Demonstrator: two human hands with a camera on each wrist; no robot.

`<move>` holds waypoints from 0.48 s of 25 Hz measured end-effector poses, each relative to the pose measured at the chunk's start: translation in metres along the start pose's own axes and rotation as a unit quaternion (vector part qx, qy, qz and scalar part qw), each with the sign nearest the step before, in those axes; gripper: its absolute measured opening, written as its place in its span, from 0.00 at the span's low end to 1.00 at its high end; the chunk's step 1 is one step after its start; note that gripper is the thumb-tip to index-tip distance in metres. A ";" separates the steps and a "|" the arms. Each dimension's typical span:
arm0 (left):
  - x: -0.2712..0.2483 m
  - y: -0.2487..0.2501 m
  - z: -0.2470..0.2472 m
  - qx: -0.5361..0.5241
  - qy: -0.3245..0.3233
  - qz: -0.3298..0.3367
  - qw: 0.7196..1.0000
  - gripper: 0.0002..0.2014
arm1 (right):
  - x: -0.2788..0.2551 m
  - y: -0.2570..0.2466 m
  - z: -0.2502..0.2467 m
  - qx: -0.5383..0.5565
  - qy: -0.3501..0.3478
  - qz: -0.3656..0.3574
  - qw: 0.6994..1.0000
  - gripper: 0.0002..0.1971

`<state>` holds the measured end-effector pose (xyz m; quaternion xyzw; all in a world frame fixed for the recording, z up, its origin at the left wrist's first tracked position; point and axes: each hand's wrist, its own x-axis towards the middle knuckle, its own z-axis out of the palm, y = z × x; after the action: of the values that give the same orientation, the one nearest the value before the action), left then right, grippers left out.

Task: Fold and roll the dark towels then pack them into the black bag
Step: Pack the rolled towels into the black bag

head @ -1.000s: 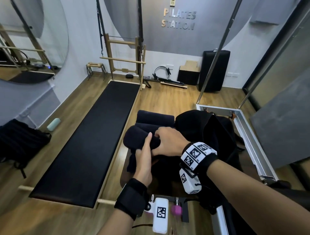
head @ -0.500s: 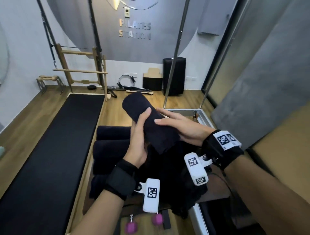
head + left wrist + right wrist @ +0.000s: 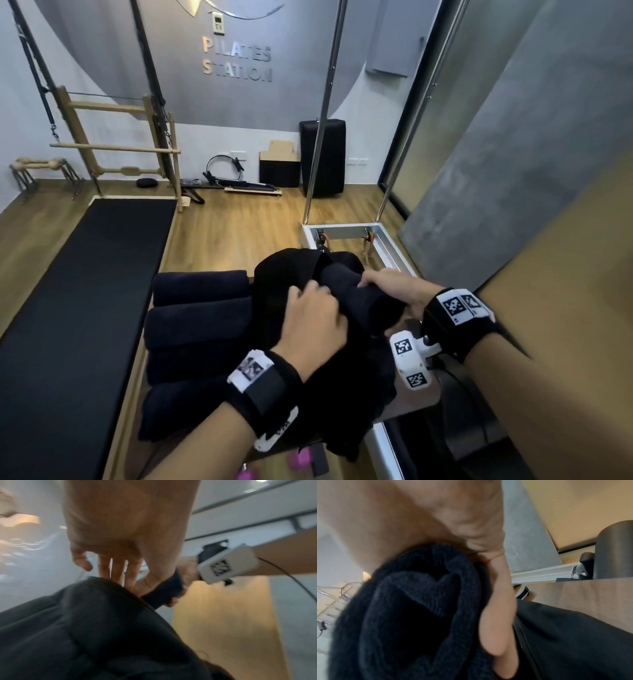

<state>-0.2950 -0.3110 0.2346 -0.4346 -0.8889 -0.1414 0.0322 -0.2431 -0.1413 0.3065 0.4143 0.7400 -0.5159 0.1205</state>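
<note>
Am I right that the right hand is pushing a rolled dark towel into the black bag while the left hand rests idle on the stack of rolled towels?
Not quite. The left hand is not idle on the stack of rolled towels; it grips the edge of the black bag, as the head view shows. The right hand does hold the rolled dark towel at the bag.

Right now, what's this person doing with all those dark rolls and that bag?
They are packing towels. The right hand grips a rolled dark towel and points its far end into the black bag, while the left hand holds the bag's edge at the opening. Four more rolled towels lie side by side to the left of the bag, not yet packed.
</note>
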 end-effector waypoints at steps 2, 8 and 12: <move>-0.011 0.024 0.007 0.050 -0.094 0.067 0.992 0.14 | 0.010 0.000 0.006 -0.033 0.012 0.000 0.999 0.12; -0.009 0.054 0.026 -0.027 -0.271 0.061 0.960 0.13 | 0.044 -0.004 0.017 -0.094 0.062 -0.026 0.993 0.21; -0.014 0.052 0.019 -0.105 -0.315 0.089 0.939 0.12 | 0.060 -0.019 0.029 -0.185 0.073 -0.043 0.979 0.25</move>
<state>-0.2443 -0.2860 0.2257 -0.5351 -0.7912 -0.0859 -0.2832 -0.3020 -0.1393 0.2707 0.3897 0.8465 -0.3429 0.1185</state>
